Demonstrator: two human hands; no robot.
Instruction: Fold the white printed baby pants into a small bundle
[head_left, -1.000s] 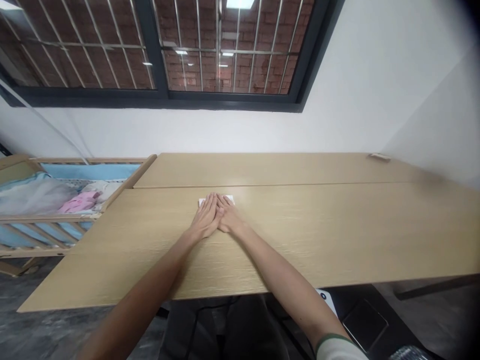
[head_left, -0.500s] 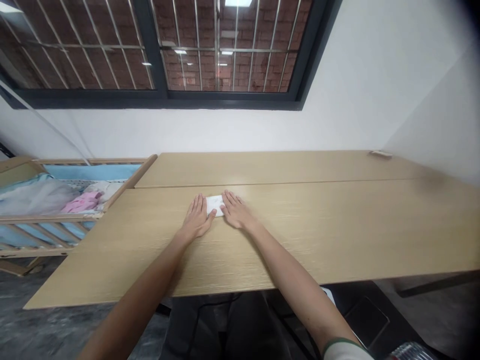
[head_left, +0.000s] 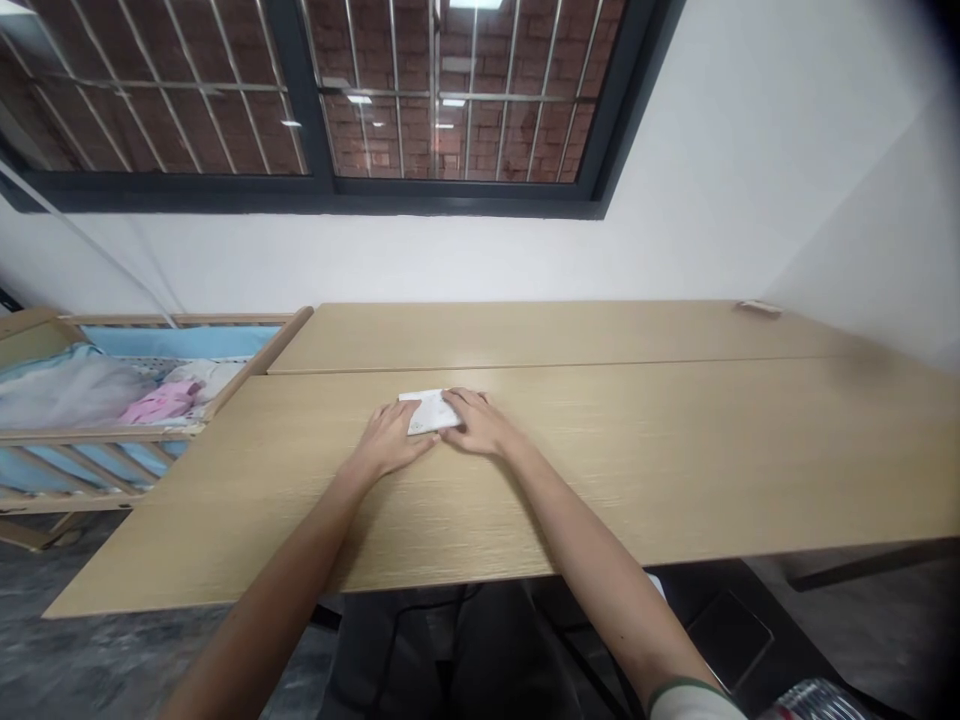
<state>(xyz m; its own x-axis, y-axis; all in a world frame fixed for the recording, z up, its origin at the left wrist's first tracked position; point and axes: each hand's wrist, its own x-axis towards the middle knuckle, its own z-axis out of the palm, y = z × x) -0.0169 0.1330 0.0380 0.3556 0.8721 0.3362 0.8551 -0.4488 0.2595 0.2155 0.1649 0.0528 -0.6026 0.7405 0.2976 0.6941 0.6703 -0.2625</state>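
Observation:
A small white folded piece (head_left: 433, 412), paper or cloth with faint marks on it, is at the wooden tabletop (head_left: 637, 440) in front of me. My left hand (head_left: 388, 440) grips its left side, fingers bent over it and thumb along the near edge. On the opposite side, my right hand (head_left: 480, 424) holds the right end, its fingers curled and its thumb by the near edge. The two thumbs almost meet below the piece. Parts of both ends are hidden under my fingers.
On the left stands a wooden crib (head_left: 97, 436) with blue lining, bedding and a pink cloth (head_left: 163, 400). A barred window (head_left: 450, 100) is above the table. A small flat object (head_left: 760, 308) lies at the far right corner. Below the front edge is a black surface with a phone-like slab (head_left: 729, 637).
My flat, stretched fingers have bent and gripped the white piece. It now sits slightly tilted, with more of its upper left corner showing.

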